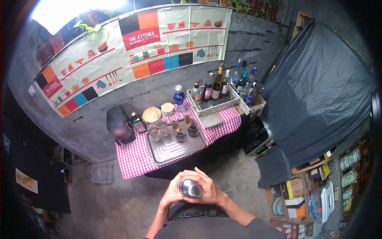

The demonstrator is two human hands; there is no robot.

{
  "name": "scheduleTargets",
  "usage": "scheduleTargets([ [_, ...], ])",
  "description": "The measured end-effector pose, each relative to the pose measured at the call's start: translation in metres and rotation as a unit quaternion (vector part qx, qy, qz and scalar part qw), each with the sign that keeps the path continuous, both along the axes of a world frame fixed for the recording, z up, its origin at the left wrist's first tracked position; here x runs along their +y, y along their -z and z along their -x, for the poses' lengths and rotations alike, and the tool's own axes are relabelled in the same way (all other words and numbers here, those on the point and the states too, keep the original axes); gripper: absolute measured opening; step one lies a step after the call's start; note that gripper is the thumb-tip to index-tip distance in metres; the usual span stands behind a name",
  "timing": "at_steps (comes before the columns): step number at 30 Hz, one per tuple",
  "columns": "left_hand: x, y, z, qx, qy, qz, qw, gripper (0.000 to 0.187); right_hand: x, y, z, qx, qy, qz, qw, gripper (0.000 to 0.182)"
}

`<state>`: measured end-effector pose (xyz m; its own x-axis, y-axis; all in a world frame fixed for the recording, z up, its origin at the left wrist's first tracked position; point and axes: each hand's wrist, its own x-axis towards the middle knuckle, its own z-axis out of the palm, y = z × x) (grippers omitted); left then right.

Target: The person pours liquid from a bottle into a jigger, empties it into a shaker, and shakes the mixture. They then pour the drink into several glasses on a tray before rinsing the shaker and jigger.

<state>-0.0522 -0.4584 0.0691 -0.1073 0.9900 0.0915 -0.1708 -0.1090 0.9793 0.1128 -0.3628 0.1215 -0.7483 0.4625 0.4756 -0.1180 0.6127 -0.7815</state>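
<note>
A shiny metal cocktail shaker [190, 188] is held close in front of my body, its rounded end towards the camera. My left hand [173, 191] wraps round its left side. Around the right side curls my right hand [211, 190], with its fingers over the far side near the left fingers. Beyond both hands, apart from them, a metal tray [175, 154] lies on the table. Several glasses stand along its back part; a short glass [181, 136] and its neighbour hold dark liquid.
A checked tablecloth [131, 159] covers the table. Bottles stand in a white basket [215, 106] at the back right. A black bag [120, 125], a dark bottle [138, 122] and a blue bottle [179, 95] stand farther left. A plastic bin [102, 173] sits on the floor.
</note>
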Motion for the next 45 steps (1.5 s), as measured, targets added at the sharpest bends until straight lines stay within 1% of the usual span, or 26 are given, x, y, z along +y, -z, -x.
scheduleTargets([
  [2,-0.012,0.022,0.003,-0.093,0.038,0.045,0.994,0.093,0.001,-0.009,0.01,-0.026,-0.02,-0.03,0.999,0.072],
  [3,-0.013,-0.002,0.0,-0.112,0.027,0.072,0.991,0.09,0.0,-0.013,0.013,-0.052,0.02,-0.023,0.998,0.07],
  [4,-0.01,-0.015,-0.002,-0.097,0.006,0.092,0.991,0.086,-0.002,-0.013,0.015,-0.067,0.05,0.095,0.992,0.069],
  [6,-0.011,-0.001,0.009,-0.006,0.0,0.058,0.998,0.077,-0.007,-0.002,0.013,-0.028,0.077,0.218,0.973,0.068],
  [8,-0.012,0.003,0.022,0.078,-0.01,0.025,0.997,0.082,-0.018,0.003,0.009,0.013,0.077,0.179,0.981,0.071],
  [11,-0.012,0.012,0.018,0.021,0.036,0.001,0.999,0.088,-0.023,0.0,0.008,0.024,0.028,0.003,0.999,0.073],
  [12,-0.014,0.007,0.014,0.06,0.046,-0.018,0.997,0.087,-0.021,-0.004,0.008,0.024,0.025,0.004,0.999,0.073],
  [14,-0.015,-0.004,-0.001,-0.086,0.062,0.075,0.992,0.088,-0.013,-0.015,0.007,-0.031,0.044,0.003,0.999,0.07],
  [15,-0.011,-0.009,-0.005,-0.091,0.057,0.072,0.992,0.083,-0.012,-0.019,0.006,-0.045,0.07,0.125,0.989,0.066],
  [16,-0.006,-0.017,-0.008,-0.013,0.032,0.072,0.997,0.079,-0.007,-0.019,0.0,-0.046,0.065,0.196,0.977,0.068],
  [18,-0.001,-0.009,-0.009,0.069,-0.009,0.031,0.997,0.076,-0.001,-0.005,-0.011,-0.003,0.058,0.193,0.98,0.071],
  [24,0.01,0.002,-0.039,-0.026,-0.016,-0.029,0.999,0.081,0.018,-0.008,-0.029,0.029,0.001,-0.035,0.999,0.077],
  [25,0.008,-0.005,-0.047,-0.119,0.01,0.041,0.992,0.08,0.023,-0.009,-0.032,-0.023,0.008,0.046,0.999,0.076],
  [27,0.017,-0.01,-0.056,0.01,-0.052,0.064,0.997,0.078,0.033,-0.006,-0.041,-0.065,0.017,0.222,0.973,0.072],
  [28,0.02,-0.009,-0.058,0.054,-0.079,0.058,0.994,0.078,0.034,0.001,-0.045,-0.066,0.011,0.222,0.973,0.072],
  [30,0.021,-0.004,-0.059,0.05,-0.082,0.055,0.994,0.082,0.031,0.009,-0.053,0.023,0.029,0.193,0.98,0.071],
  [31,0.026,0.001,-0.065,0.02,-0.083,0.018,0.996,0.085,0.034,0.006,-0.057,0.046,0.012,0.108,0.993,0.071],
  [34,0.03,0.008,-0.086,-0.016,-0.094,0.018,0.995,0.091,0.051,-0.009,-0.063,-0.013,-0.041,-0.049,0.998,0.074],
  [35,0.03,0.005,-0.094,-0.123,-0.078,0.029,0.989,0.09,0.054,-0.012,-0.061,-0.029,-0.025,-0.047,0.998,0.073],
  [36,0.03,0.005,-0.096,-0.11,-0.087,0.072,0.987,0.087,0.057,-0.008,-0.063,-0.069,-0.02,0.034,0.997,0.07],
  [38,0.033,-0.001,-0.094,0.04,-0.126,0.063,0.989,0.08,0.061,-0.009,-0.068,-0.082,-0.019,0.222,0.971,0.07],
  [40,0.032,-0.004,-0.093,0.085,-0.149,0.053,0.984,0.078,0.056,0.0,-0.072,-0.049,-0.022,0.24,0.969,0.067],
  [42,0.033,0.006,-0.094,0.014,-0.15,0.001,0.989,0.079,0.054,0.002,-0.072,0.039,-0.033,0.084,0.995,0.069],
  [43,0.036,0.002,-0.099,-0.021,-0.135,-0.025,0.99,0.078,0.057,-0.004,-0.071,0.006,-0.034,-0.044,0.998,0.071],
  [44,0.035,0.004,-0.097,0.018,-0.125,-0.026,0.992,0.078,0.058,-0.005,-0.069,0.005,-0.032,-0.045,0.998,0.071],
  [45,0.034,0.005,-0.099,-0.024,-0.115,-0.018,0.993,0.077,0.059,-0.005,-0.065,-0.004,-0.033,-0.053,0.998,0.073],
])
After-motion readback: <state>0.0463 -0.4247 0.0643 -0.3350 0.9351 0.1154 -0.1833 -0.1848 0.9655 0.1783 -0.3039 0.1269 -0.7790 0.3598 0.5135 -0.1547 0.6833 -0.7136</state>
